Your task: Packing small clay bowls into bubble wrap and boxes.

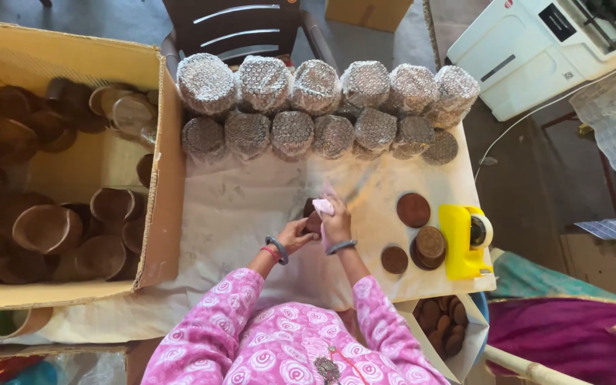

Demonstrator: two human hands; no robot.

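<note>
a: one big cardboard box (158, 178) on the left, full of loose brown clay cups. why so many silvery bundles (315, 85) at the far edge?

b: probably finished stacks, bubble-wrapped, lined up out of the way. the yellow tape dispenser (465, 239) sits right, beside round brown lids (413, 209).

a: and the hands?

b: left hand (295, 235) grips a small brown clay piece (313, 222) mid-table; right hand (335, 221) presses a pink cloth (324, 207) onto it.
</note>
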